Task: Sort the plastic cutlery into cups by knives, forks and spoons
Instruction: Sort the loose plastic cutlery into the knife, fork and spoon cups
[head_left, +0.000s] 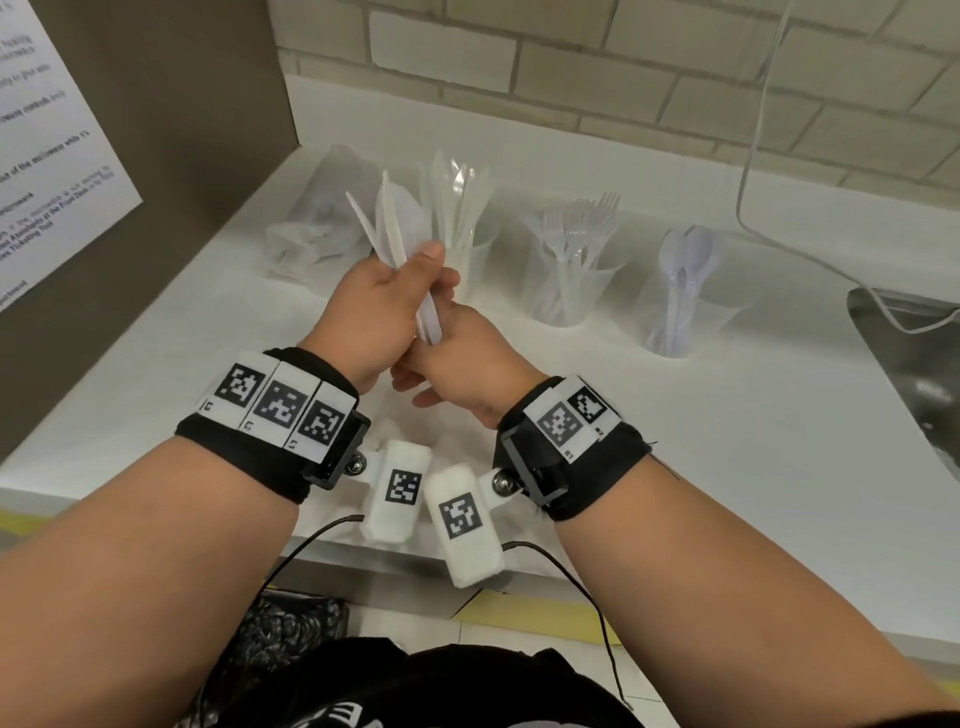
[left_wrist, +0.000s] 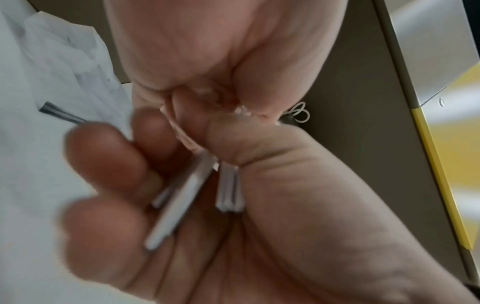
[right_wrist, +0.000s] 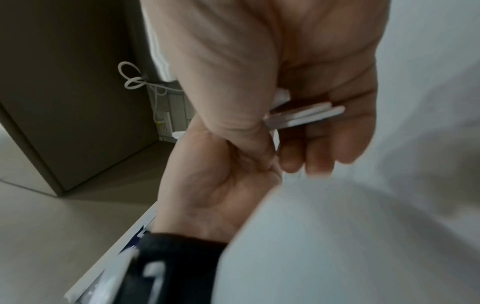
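Observation:
My left hand (head_left: 379, 312) grips a bundle of white plastic cutlery (head_left: 387, 228), mostly knives, tips fanned upward over the counter. My right hand (head_left: 462, 348) sits just below it, thumb and fingers closed on the lower handle ends (right_wrist: 306, 117). The same handle ends (left_wrist: 182, 197) poke out of my left fist in the left wrist view. Behind stand three clear cups: one with knives (head_left: 462, 234), one with forks (head_left: 571, 280), one with spoons (head_left: 680, 306).
A crumpled clear plastic bag (head_left: 317, 223) lies at the back left of the white counter (head_left: 675, 441). A brown panel with a printed notice (head_left: 52, 130) walls the left side. A steel sink (head_left: 909, 374) and a white cable (head_left: 753, 156) are at the right.

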